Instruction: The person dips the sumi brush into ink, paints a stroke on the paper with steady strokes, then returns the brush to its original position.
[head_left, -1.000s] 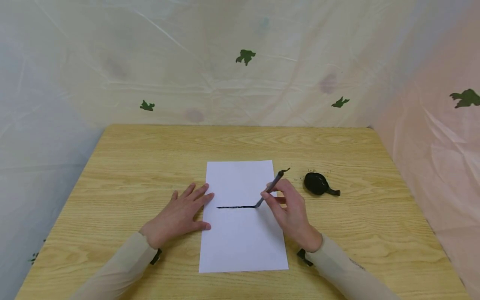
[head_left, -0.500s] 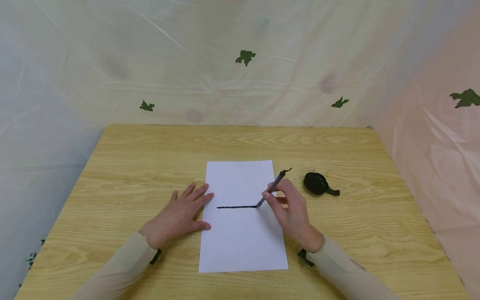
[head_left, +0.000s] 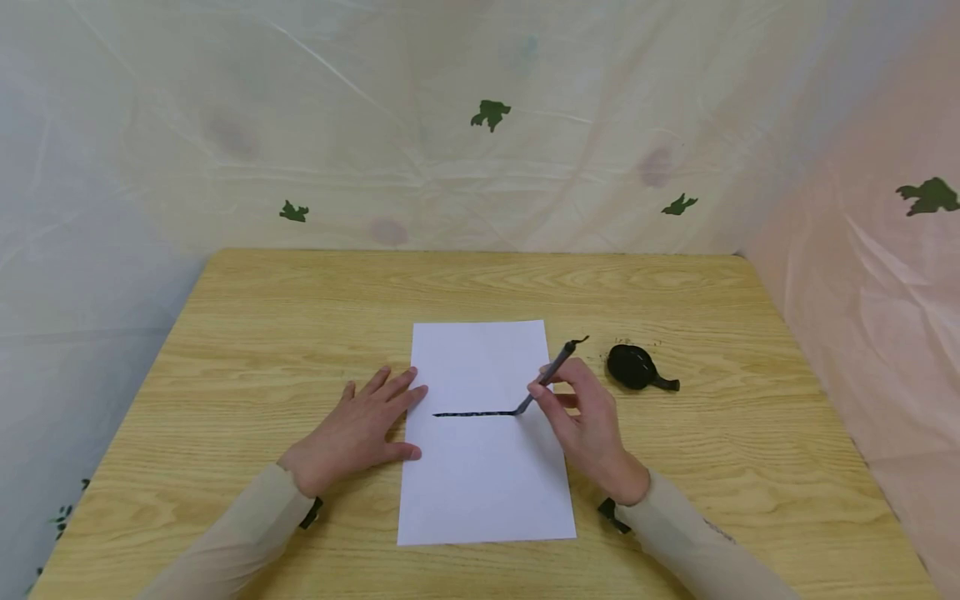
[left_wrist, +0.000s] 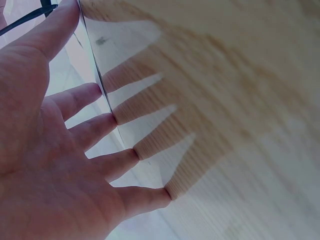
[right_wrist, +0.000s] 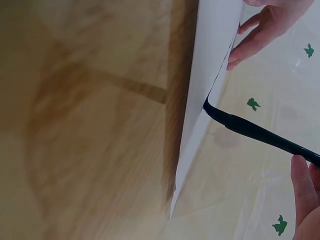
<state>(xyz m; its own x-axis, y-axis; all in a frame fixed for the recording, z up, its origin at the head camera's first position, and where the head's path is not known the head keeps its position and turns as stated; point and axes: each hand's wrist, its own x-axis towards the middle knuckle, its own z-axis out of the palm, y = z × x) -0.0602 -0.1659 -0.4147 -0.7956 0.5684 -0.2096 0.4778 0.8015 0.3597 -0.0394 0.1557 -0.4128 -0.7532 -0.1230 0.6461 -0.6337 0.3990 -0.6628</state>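
A sheet of white paper (head_left: 480, 492) lies on the table with a dark horizontal ink line (head_left: 472, 414) across its middle. My right hand (head_left: 588, 421) pinches a dark ink brush (head_left: 553, 367) between thumb and fingers. The brush leans to the right, and its bent bristles (right_wrist: 209, 109) touch the paper at the line's right end. My left hand (head_left: 360, 433) lies with fingers spread, the tips of thumb and some fingers resting on the paper's left edge. In the left wrist view the fingers (left_wrist: 115, 167) are straight and hold nothing.
A glossy black round dish (head_left: 632, 367) with a short stem sits on the table to the right of the paper, with small dark specks near it. The wooden table (head_left: 300, 308) meets a pale curtain (head_left: 390, 150) with green bird shapes at its back and sides.
My right hand and the brush have moved slightly to the right, and the ink line has grown a little longer that way. The left hand has stayed where it was.
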